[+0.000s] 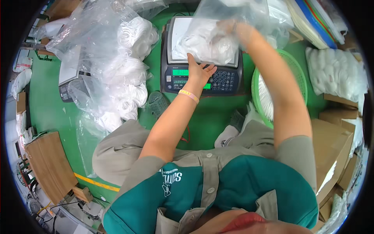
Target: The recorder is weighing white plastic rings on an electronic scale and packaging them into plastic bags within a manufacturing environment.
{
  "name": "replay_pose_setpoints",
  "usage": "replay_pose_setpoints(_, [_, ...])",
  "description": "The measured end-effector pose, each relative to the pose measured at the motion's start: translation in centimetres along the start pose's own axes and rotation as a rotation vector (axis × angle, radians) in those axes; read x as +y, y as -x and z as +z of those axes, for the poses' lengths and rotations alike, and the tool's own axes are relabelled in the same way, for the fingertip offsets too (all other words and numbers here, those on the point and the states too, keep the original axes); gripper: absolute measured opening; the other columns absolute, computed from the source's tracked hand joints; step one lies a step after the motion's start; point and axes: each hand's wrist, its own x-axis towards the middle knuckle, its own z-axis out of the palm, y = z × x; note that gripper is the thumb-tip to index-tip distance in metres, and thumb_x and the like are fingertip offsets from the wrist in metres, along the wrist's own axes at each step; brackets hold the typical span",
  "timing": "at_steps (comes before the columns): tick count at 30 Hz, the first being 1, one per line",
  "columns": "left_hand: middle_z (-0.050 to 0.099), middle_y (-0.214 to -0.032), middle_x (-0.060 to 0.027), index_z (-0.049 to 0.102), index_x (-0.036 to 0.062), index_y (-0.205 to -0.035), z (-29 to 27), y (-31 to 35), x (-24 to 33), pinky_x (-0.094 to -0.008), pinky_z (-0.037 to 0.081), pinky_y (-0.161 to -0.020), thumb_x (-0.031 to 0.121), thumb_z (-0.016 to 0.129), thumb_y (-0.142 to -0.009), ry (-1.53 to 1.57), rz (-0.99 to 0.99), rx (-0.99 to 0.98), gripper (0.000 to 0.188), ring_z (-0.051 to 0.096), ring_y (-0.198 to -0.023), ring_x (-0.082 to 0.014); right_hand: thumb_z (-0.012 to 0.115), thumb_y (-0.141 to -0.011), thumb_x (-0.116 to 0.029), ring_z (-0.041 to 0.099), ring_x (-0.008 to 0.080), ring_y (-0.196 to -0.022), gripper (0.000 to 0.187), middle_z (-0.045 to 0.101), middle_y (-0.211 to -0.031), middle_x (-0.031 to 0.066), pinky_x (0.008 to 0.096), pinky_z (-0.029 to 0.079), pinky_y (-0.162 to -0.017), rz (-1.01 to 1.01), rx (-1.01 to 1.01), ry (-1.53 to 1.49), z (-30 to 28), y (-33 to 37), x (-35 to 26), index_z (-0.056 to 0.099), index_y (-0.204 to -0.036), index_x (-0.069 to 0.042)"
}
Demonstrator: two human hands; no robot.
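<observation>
A clear plastic bag point(210, 45) with white coiled cord-like material in it lies on the metal pan of a dark digital scale point(170, 83). At the pan's near edge is my left hand point(200, 73), fingers spread, its fingertips by the bag and nothing in its grasp. My right hand point(233, 30) reaches to the far right side of the bag. Motion and plastic blur its fingers, so its hold on the bag cannot be made out. The bag's loose upper part point(237, 11) stands up beyond it.
Left of the scale, white cord bundles point(128, 78) spill from a large clear bag, partly over a second scale point(72, 74). A green basket point(300, 74) with white strands stands at right. Cardboard boxes point(331, 142) and a filled bag point(337, 72) line the right side.
</observation>
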Motion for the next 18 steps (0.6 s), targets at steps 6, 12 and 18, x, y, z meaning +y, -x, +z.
replay_pose_setpoints(6, [0.028, -0.129, -0.0181, 0.026, 0.0116, -0.132, 2.1, -3.0, 1.3, -0.0486, 0.034, -0.093, 0.061, 0.032, -0.083, 0.109, 0.031, -0.300, 0.070, 0.037, -0.114, -0.0316, 0.059, -0.071, -0.029, 0.052, 0.0298, -0.103, 0.039, 0.054, -0.106, 0.0154, 0.0394, 0.044, -0.085, 0.248, 0.410, -0.096, 4.6, -0.1, -0.3, 0.053, -0.102, -0.007])
replay_pose_setpoints(12, [0.029, -0.123, -0.0213, 0.015, 0.0208, -0.135, 2.3, -2.5, 1.1, -0.0492, 0.037, -0.089, 0.055, 0.029, -0.087, -0.036, -0.034, -0.161, 0.061, 0.039, -0.108, -0.0361, 0.058, -0.071, -0.029, 0.057, 0.0324, -0.090, 0.029, 0.059, -0.097, 0.0135, 0.0401, 0.045, -0.077, 0.140, 0.317, -0.243, 2.2, 1.1, 2.3, 0.061, -0.093, -0.010])
replay_pose_setpoints(18, [0.033, -0.115, -0.0189, 0.014, 0.0246, -0.135, 1.2, -2.6, 2.1, -0.0478, 0.040, -0.086, 0.055, 0.031, -0.086, -0.153, 0.000, -0.099, 0.059, 0.043, -0.101, -0.0356, 0.065, -0.065, -0.031, 0.057, 0.0348, -0.084, 0.039, 0.060, -0.089, 0.0213, 0.0400, 0.044, -0.075, -0.094, 0.215, -0.226, 3.0, -0.8, 1.2, 0.061, -0.087, 0.000])
